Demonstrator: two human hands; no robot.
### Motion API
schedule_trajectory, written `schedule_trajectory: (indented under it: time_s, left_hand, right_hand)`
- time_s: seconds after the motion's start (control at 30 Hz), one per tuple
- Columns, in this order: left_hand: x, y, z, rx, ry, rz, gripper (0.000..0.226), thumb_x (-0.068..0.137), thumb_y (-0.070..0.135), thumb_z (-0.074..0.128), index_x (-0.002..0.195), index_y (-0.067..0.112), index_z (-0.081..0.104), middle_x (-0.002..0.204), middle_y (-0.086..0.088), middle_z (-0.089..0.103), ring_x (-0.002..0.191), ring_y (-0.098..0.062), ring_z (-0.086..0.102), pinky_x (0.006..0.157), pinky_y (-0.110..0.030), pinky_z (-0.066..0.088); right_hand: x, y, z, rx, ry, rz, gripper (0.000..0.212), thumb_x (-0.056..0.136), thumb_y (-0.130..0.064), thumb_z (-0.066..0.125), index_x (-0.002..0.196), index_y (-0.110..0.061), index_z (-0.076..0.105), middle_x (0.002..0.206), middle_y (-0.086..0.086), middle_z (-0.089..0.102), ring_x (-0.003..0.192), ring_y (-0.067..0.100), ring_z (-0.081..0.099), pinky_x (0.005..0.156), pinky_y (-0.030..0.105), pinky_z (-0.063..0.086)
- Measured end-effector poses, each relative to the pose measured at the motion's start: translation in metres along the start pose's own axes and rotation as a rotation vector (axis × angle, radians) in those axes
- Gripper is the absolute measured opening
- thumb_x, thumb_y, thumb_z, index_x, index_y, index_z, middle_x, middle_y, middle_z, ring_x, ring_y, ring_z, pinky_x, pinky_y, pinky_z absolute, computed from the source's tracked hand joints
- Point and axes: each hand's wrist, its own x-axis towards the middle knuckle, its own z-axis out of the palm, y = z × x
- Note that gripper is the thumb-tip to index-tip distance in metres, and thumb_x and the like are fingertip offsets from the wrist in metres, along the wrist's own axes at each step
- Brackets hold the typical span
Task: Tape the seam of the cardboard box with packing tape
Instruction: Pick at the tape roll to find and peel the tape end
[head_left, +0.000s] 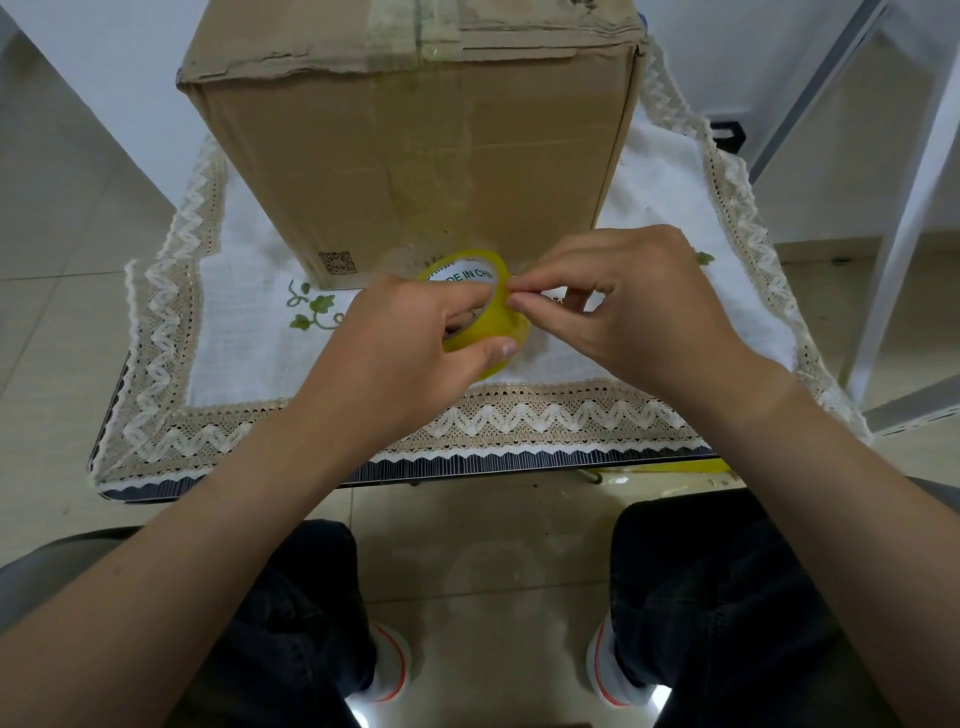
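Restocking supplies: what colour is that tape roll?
Translucent yellow tape roll, white printed core; the head view shows it.

A small dark-edged table (467, 464) draped in a white lace-trimmed cloth (171, 332) stands on glossy beige floor tiles (67, 244), with a white wall (104, 47) behind and a pale metal frame (898, 218) at right.

Brown cardboard box (415, 145), yellow tape roll (485, 317), white tablecloth (249, 358) with beige zigzag lace border, green vine embroidery

I am counting one box (415, 156), one tape roll (480, 312), one cloth (249, 358), two hands and two shoes.
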Motion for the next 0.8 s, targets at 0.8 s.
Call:
schedule_trajectory:
  time_s: [0.8]
  left_hand:
    - [0.0025,0.0005,-0.0075,-0.103,-0.078,-0.041,0.027,0.089,0.034,0.071,0.101,0.011,0.077,0.082,-0.015,0.077,0.081,-0.036,0.071,0.07,-0.049,0.053]
  right_hand:
    - [0.0007,-0.0025,0.0006,0.083,-0.032,0.061,0.006,0.085,-0.021,0.07,0.082,-0.017,0.072,0.08,-0.007,0.068,0.061,0.015,0.064,0.059,0.043,0.056]
